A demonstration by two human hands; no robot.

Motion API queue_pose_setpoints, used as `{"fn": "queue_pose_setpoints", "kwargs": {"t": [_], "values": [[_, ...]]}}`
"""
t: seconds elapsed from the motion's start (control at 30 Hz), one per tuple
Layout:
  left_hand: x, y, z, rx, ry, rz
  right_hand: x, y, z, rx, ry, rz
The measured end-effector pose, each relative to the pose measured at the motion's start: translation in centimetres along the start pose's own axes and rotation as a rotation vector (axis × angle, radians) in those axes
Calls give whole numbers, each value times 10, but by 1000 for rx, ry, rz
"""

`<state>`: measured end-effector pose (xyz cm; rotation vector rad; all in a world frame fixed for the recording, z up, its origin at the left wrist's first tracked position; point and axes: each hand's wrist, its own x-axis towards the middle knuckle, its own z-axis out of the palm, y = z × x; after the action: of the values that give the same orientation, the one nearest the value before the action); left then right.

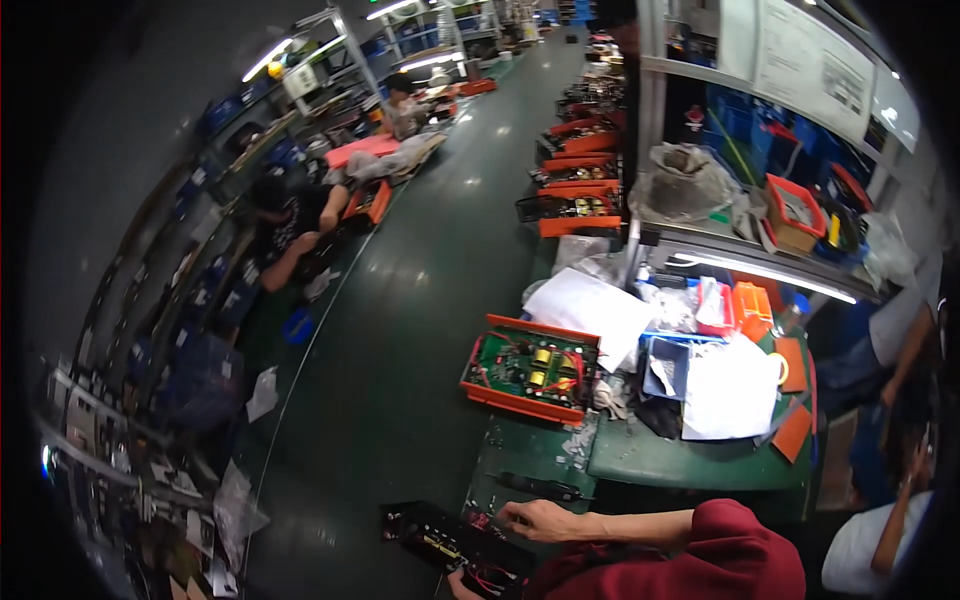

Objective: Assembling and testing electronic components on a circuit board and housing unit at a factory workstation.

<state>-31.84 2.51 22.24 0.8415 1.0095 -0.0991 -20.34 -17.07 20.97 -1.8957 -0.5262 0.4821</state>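
Nearest the camera is a dark red sleeve (700, 555), coming in from the lower edge and covering the forearm up to the wrist. Below and left of it sits a black electronics unit (450, 545) with red wiring showing, lying at the near edge of the green worktop (640, 460), seemingly so both hands can get at it from above and below.

The left hand (465, 583) shows only as a sliver at the unit's lower edge, touching or steadying it from beneath; I cannot tell how far its grip is open, since most of it is cut off by the frame. The right hand (540, 520) lies over the unit's top right corner, fingers curled and pressed close together at the tips, as if pinching something small there (the thing itself is too small to make out).

Just above the hand a dark, slim tool (540, 488) lies flat on the worktop, apart from the fingers. Further back sits an orange-framed circuit board assembly (530, 370), open side up, and to its right white sheets of paper (730, 390) and small orange bins (752, 308) are crowded together.
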Motion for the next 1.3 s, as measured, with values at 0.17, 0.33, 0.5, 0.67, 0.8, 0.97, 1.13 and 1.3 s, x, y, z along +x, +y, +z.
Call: {"fn": "queue_pose_setpoints", "kwargs": {"t": [0.17, 0.33, 0.5, 0.67, 0.8, 0.97, 1.13, 1.3], "values": [[-2, -2, -11, -25, 42, -14, 12, -3, 12, 54, -50, -48], [12, -6, -15, -99, 26, 51, 21, 2, 11, 73, -135, -67], [9, 2, -19, -55, 62, 160, 30, -31, 13, 113, -409, 161], [12, 16, -18, 124, 93, 385, 44, -33, 22, 280, -523, 233], [10, 22, -12, 60, 69, 505, 55, -13, 37, 448, -522, 251], [33, 24, -14, 118, 35, 529, 60, -6, 39, 438, -422, 334], [46, 28, -4, 32, -61, 598, 71, -21, 31, 576, -299, 391], [55, 41, -15, 167, -104, 432, 88, -19, 27, 671, -251, 536]]}}
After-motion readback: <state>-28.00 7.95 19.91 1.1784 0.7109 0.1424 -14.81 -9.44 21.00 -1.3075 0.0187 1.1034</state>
